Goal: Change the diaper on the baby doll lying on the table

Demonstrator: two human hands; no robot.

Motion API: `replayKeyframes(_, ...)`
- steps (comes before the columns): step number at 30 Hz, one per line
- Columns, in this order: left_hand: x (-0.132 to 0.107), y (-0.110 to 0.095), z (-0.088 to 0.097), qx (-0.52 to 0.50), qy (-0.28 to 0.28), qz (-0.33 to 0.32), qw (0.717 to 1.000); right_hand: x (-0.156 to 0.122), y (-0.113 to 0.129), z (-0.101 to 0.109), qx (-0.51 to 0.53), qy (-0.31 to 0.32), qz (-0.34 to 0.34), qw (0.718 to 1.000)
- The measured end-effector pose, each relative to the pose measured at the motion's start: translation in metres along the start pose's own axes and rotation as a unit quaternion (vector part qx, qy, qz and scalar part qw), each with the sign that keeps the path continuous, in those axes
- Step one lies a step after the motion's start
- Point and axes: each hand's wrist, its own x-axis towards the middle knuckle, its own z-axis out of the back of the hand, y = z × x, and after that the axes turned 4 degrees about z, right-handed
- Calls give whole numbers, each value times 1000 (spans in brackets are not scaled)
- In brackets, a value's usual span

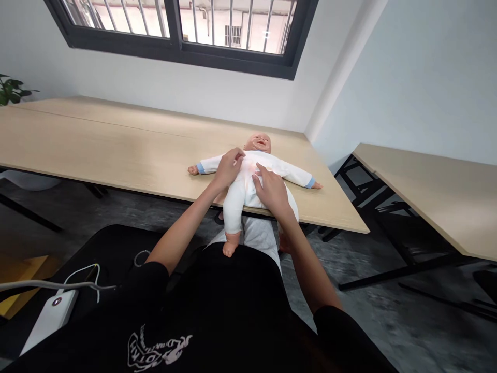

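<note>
- Doll (248, 176) is laid face up at the near edge of the table (116, 150), legs overhanging.
- Left hand (228, 168) is curled, fingertips pinching cloth at the doll's chest.
- Right hand (272, 189) is pressed flat, fingers spread, on the doll's belly.

Both bare forearms reach forward from short black sleeves and converge toward the middle. The left hand (229, 167) lies palm down, its fingers bent and the fingertips pinched together at the far end. The right hand (271, 187) rests flat just beside it, fingers extended forward, wrist straight.
</note>
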Motion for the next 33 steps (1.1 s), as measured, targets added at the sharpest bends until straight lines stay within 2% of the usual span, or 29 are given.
replayKeyframes(3, -27, 20, 24, 90, 14, 53, 994, -1, -1, -6, -20, -13, 10, 1000)
replayKeyframes(5, -37, 32, 32, 136, 53, 75, 986, -1, -2, -8, -30, -18, 13, 999)
replayKeyframes(9, -40, 38, 35, 186, 154, 60, 969, -2, -4, -11, -37, -36, 16, 999)
replayKeyframes(11, -39, 35, 34, 188, 171, 57, 965, -2, -5, -13, -36, -45, 18, 998)
replayKeyframes(19, -44, 24, 42, 120, 159, 61, 978, -4, -8, -15, -6, -57, 8, 998)
replayKeyframes(26, -44, 26, 42, 43, 122, 94, 987, 0, 6, -1, 36, -47, -14, 998)
replayKeyframes(30, -44, 26, 45, -67, 106, 142, 982, 21, 30, -1, 47, -31, 40, 998)
replayKeyframes(33, -44, 27, 47, -131, 93, 158, 974, 42, 48, -6, 21, 35, 101, 994)
